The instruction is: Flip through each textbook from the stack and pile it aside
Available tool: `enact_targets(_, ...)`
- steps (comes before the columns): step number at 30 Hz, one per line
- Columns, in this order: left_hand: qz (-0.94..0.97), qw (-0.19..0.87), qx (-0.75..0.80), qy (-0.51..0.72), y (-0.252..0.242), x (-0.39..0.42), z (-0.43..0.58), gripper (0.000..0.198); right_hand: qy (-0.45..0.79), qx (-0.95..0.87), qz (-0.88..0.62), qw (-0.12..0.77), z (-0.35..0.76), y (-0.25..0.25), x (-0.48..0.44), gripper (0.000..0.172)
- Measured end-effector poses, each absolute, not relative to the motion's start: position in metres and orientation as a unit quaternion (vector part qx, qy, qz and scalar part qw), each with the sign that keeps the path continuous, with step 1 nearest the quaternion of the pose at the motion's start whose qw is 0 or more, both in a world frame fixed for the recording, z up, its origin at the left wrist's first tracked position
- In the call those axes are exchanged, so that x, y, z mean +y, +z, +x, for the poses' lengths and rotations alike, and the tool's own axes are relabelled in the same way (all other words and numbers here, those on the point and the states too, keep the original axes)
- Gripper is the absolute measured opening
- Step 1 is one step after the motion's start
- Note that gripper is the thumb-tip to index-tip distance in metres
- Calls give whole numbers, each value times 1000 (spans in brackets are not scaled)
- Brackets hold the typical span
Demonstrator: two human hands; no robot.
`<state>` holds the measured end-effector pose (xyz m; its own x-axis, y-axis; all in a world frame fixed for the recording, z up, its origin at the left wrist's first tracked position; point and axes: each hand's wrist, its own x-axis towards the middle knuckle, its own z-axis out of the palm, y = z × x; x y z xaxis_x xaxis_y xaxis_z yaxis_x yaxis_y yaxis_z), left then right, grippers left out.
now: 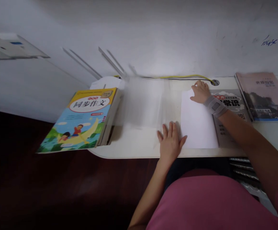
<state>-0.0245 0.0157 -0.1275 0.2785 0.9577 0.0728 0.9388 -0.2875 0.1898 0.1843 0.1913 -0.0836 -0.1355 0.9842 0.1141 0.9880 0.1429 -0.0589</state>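
Observation:
My left hand (169, 142) lies on the front part of the white desk (129, 150), fingers spread, with nothing in it. It rests over the edge of a clear, see-through sheet (143, 105). My right hand (200, 92), with a grey band at its wrist, is at the top edge of a white paper (197, 124). Its fingers are bent over that edge; whether they pinch the paper is not clear. Under the right forearm, a grey book (227, 134) lies beside the paper, partly covered.
A stack of books with a colourful cover (81, 118) overhangs the desk's left end. A pink history book (264, 95) lies at the right. A yellow cable (184, 76) runs along the wall into a round hole (215, 82).

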Motion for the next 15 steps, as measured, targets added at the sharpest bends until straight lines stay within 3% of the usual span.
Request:
enact_targets(5,798,59,595,75,-124,15,-25,68,-14,-747,-662,56,183,-85,192,42)
enact_targets(15,816,51,559,138,-123,13,-31,44,-7,-752,-657,51,189,-89,197,43)
